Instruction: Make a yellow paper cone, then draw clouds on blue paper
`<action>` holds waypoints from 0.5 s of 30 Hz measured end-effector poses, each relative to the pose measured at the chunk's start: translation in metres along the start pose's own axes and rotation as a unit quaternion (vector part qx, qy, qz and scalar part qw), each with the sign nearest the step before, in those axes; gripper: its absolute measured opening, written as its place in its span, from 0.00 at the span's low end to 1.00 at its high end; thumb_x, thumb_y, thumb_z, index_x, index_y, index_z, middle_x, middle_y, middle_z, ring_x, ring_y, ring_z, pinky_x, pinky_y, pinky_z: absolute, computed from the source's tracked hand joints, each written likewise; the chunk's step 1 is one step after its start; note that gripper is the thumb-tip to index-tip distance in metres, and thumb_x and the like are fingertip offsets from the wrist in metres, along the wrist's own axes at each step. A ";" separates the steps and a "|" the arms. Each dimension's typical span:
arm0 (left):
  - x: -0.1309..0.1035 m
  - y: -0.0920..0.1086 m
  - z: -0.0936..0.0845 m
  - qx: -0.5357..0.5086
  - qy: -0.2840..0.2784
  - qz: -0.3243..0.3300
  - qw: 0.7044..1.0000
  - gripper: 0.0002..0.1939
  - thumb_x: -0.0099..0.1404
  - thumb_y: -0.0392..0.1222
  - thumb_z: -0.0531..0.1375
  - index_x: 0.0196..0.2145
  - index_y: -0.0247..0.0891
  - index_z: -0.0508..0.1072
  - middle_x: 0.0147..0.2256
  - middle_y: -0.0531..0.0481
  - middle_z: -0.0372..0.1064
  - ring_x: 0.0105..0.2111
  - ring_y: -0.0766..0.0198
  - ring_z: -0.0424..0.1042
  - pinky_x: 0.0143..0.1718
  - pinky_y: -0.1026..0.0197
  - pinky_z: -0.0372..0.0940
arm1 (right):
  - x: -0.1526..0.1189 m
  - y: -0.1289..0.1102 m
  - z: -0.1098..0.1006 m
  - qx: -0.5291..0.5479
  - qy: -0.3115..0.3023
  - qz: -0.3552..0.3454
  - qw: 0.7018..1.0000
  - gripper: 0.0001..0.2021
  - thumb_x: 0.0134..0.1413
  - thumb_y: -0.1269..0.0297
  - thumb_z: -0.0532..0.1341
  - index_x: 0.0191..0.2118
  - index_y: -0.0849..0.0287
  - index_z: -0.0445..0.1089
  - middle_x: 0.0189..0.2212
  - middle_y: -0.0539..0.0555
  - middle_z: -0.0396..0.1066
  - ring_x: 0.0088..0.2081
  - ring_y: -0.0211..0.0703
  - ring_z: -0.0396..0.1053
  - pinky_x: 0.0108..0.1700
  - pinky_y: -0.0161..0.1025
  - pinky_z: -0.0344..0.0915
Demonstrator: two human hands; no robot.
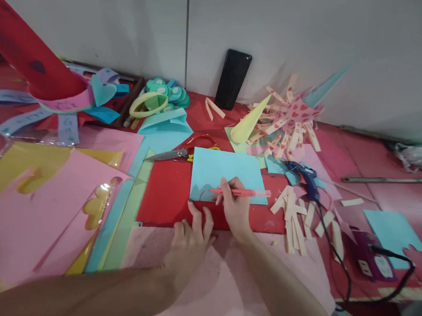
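Note:
My right hand (237,209) is closed around a red marker (246,192), its tip on a sheet of light blue paper (228,171). A short curved red line shows on the paper just left of the tip. My left hand (194,231) has its fingers stretched out, the index fingertip on the sheet's lower left edge. Beneath the blue sheet lies a red board or folder (169,193). Scissors (182,152) with red and yellow handles rest behind it, partly covered by the blue paper.
Pink and yellow paper sheets (21,213) lie at left, near a red paper cone (41,62). A phone (233,78) leans on the wall. A yellow cone (251,122), a hot glue gun (304,178) with its cord, paper strips (292,225) and a purple box (369,253) lie right.

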State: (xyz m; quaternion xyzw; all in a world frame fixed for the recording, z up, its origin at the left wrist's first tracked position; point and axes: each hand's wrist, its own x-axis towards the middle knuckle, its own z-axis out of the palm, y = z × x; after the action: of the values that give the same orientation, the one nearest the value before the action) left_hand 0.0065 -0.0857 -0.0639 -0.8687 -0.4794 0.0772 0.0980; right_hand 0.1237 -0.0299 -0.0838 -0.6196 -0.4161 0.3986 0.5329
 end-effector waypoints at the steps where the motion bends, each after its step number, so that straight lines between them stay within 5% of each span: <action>1: 0.000 0.000 0.000 -0.006 0.000 -0.003 1.000 0.22 0.64 0.43 0.48 0.54 0.33 0.60 0.48 0.28 0.63 0.26 0.61 0.71 0.29 0.57 0.63 | 0.001 0.000 0.000 0.002 0.000 0.003 1.000 0.15 0.53 0.54 0.54 0.22 0.56 0.54 0.10 0.42 0.56 0.15 0.33 0.61 0.24 0.33 0.65; 9: 0.002 0.000 0.003 0.043 -0.002 0.001 0.999 0.25 0.65 0.47 0.44 0.55 0.30 0.60 0.48 0.30 0.63 0.25 0.61 0.69 0.27 0.59 0.62 | 0.011 0.001 -0.007 0.081 -0.036 0.067 0.994 0.15 0.51 0.52 0.55 0.22 0.56 0.55 0.10 0.41 0.57 0.14 0.33 0.59 0.24 0.34 0.65; 15: 0.003 -0.002 0.003 0.001 -0.015 -0.005 1.000 0.24 0.65 0.46 0.47 0.54 0.30 0.61 0.50 0.30 0.60 0.29 0.60 0.68 0.28 0.58 0.62 | 0.007 0.002 -0.015 0.023 -0.105 -0.014 0.994 0.14 0.53 0.53 0.54 0.24 0.57 0.60 0.13 0.44 0.60 0.18 0.33 0.60 0.26 0.33 0.62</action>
State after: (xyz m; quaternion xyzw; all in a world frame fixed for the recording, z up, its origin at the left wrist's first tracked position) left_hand 0.0061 -0.0823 -0.0661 -0.8650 -0.4849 0.0900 0.0923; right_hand 0.1402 -0.0287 -0.0846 -0.5561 -0.4690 0.4633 0.5061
